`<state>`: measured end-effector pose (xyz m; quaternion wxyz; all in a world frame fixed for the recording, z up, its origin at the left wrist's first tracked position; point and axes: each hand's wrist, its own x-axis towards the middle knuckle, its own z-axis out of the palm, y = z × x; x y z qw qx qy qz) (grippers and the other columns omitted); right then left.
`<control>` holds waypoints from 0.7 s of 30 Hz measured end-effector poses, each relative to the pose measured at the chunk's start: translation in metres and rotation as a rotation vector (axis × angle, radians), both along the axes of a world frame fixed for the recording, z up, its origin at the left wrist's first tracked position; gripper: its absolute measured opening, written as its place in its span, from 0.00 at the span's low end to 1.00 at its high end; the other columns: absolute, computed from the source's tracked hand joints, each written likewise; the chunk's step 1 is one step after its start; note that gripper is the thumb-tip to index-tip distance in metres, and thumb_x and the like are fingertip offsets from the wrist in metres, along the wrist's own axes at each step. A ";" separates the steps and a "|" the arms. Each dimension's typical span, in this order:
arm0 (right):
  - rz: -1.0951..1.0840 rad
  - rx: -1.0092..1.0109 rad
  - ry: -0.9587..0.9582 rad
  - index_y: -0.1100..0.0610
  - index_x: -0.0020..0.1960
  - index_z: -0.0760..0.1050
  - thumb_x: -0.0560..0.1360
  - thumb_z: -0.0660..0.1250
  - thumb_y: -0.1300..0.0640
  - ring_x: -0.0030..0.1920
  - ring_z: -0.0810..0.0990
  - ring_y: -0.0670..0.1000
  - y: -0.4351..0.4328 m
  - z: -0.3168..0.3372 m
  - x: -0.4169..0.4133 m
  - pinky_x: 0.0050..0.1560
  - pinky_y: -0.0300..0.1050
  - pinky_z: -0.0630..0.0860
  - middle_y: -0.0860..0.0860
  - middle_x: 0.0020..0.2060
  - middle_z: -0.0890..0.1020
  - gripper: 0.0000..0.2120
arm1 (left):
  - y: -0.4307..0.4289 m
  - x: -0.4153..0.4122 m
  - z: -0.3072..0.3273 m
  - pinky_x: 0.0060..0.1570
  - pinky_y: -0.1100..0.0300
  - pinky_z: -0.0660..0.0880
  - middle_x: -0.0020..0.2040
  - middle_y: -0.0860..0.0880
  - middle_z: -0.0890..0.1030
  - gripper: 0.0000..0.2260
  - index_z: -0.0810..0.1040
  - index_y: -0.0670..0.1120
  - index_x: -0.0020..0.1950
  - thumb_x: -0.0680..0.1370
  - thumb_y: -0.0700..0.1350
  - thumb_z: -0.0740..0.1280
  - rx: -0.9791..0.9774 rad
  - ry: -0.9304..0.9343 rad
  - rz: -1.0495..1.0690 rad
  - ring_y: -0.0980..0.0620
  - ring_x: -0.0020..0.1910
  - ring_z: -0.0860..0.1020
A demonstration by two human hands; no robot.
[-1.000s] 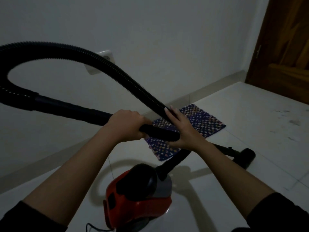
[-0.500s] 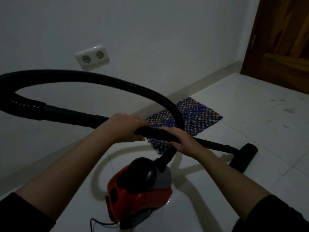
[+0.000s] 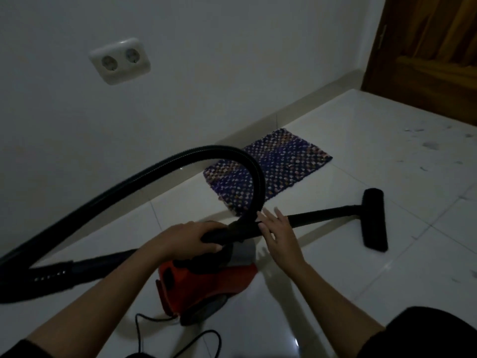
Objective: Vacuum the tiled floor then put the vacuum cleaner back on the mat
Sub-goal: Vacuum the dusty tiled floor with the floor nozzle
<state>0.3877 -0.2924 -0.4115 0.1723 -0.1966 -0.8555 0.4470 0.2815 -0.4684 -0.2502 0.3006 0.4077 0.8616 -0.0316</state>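
A red and grey canister vacuum cleaner (image 3: 206,282) stands on the white tiled floor (image 3: 335,293) just below my hands. My left hand (image 3: 185,241) grips the black wand handle above it. My right hand (image 3: 277,235) has straight fingers that touch the wand beside the hose. The black ribbed hose (image 3: 144,174) arcs from the canister up and round to the left. The wand (image 3: 322,215) runs right to the black floor head (image 3: 375,223), which lies on the tiles. A purple woven mat (image 3: 284,169) lies by the wall, beyond the hose.
A double wall socket (image 3: 120,60) is on the white wall at upper left. A wooden door (image 3: 433,60) stands at the far right. Dust specks (image 3: 428,146) mark the tiles near it. The black power cord (image 3: 180,339) loops on the floor in front of the canister.
The hose arc and wand have dropped low toward the canister. The floor head has come down flat on the tiles. My right hand has let go of the wand and its fingers are straight.
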 end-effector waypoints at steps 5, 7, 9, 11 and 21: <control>-0.449 -0.530 -0.052 0.51 0.79 0.47 0.83 0.52 0.48 0.78 0.44 0.51 -0.042 0.008 0.010 0.75 0.46 0.46 0.52 0.79 0.42 0.27 | 0.001 0.019 -0.038 0.58 0.58 0.72 0.68 0.51 0.72 0.26 0.60 0.62 0.73 0.77 0.58 0.63 0.091 -0.134 0.118 0.51 0.61 0.74; -0.607 -0.853 -0.057 0.50 0.79 0.41 0.83 0.51 0.47 0.78 0.52 0.54 -0.043 0.014 0.005 0.74 0.47 0.53 0.53 0.79 0.44 0.30 | 0.007 0.032 -0.048 0.61 0.56 0.72 0.65 0.52 0.74 0.23 0.63 0.62 0.72 0.77 0.56 0.64 0.165 -0.223 0.154 0.52 0.59 0.75; -0.699 -1.164 0.043 0.49 0.79 0.40 0.83 0.51 0.46 0.74 0.64 0.58 -0.039 0.010 0.001 0.72 0.52 0.60 0.54 0.77 0.57 0.30 | 0.017 0.047 -0.059 0.62 0.55 0.73 0.61 0.51 0.77 0.20 0.66 0.60 0.69 0.77 0.52 0.64 0.243 -0.337 0.180 0.54 0.56 0.76; -0.750 -1.378 0.258 0.47 0.79 0.46 0.83 0.52 0.48 0.60 0.78 0.59 -0.031 0.004 0.001 0.61 0.54 0.75 0.56 0.66 0.72 0.27 | 0.028 0.063 -0.067 0.53 0.56 0.77 0.53 0.48 0.80 0.16 0.66 0.58 0.66 0.79 0.48 0.62 0.296 -0.487 0.197 0.56 0.46 0.78; -0.766 -1.336 0.319 0.47 0.76 0.56 0.83 0.55 0.56 0.27 0.69 0.50 0.041 0.002 0.003 0.26 0.41 0.72 0.54 0.35 0.70 0.22 | 0.088 0.090 -0.085 0.26 0.63 0.72 0.38 0.45 0.70 0.18 0.60 0.58 0.71 0.82 0.47 0.58 0.398 -0.828 0.436 0.54 0.26 0.72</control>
